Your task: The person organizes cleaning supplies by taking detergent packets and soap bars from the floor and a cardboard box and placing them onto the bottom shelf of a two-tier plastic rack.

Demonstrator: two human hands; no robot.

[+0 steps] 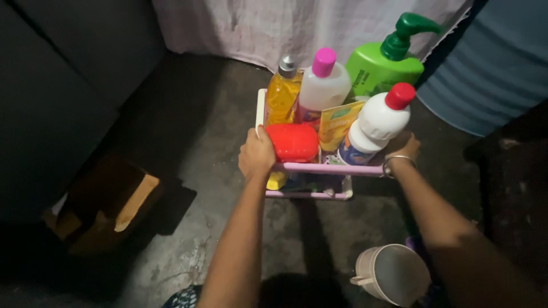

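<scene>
Both hands grip a small pink rack (319,169) that stands on the concrete floor (188,171), one at each end so its load stays level. The left hand (256,154) is clamped on the rack's near left corner, fingers curled over the rail. The right hand (403,149) reaches round the near right corner, mostly hidden behind a white bottle with a red cap (374,126); whether its fingers are closed there I cannot tell.

The rack is packed tight, which keeps the bottles upright: a yellow bottle (282,94) and a white bottle with a pink cap (321,85) along the far edge, a green pump bottle (382,63) at the far right corner, a red soap box (292,142) at the near edge beside the left hand. A pale jug (393,275) sits on the floor nearer the person.
</scene>
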